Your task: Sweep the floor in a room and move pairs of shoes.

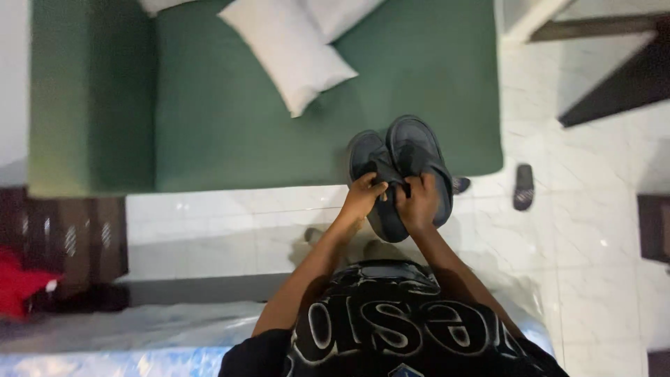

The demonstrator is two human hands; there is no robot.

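At the far left a red cloth [17, 286] lies on a dark wooden shelf [63, 237]. A white rectangular pillow [289, 52] rests on the green mattress [209, 119]. The left hand [363, 197] and the right hand [417, 204], both closed, hold a pair of dark grey rubber sandals [405, 157] together above the white tiled floor [593, 230]. A single black slipper [523, 186] lies on the floor at the right.

The pair of dark grey matt rubbery slide sandals [401, 167] has dull, faintly ribbed footbeds. Just behind them the green couch [230, 119] looks like smooth matt cloth, its white pillow [289, 52] soft cotton-like fabric. Below them the white marble-patterned floor tiles [586, 230] shine glossy.
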